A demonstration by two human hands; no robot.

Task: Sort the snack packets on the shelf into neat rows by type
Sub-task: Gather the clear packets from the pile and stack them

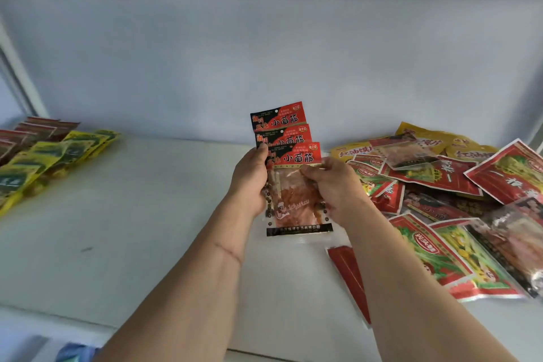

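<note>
Packets [289, 156] fanned between hands | left hand [249, 182] grips left edge | right hand [332, 185] pinches front packet

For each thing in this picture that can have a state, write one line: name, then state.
Black-and-red packets: three, fanned, held above the shelf.
Left hand: grips the fan.
Right hand: pinches the front packet.
Yellow packets: overlapped in a row.
Mixed packets: jumbled heap.

Head camera, close over a shelf

The single wide-angle view looks forward and down from the person's head onto the white shelf [147, 214], close enough that both forearms fill the lower frame, with the shelf's back wall [264, 53] straight ahead.
</note>
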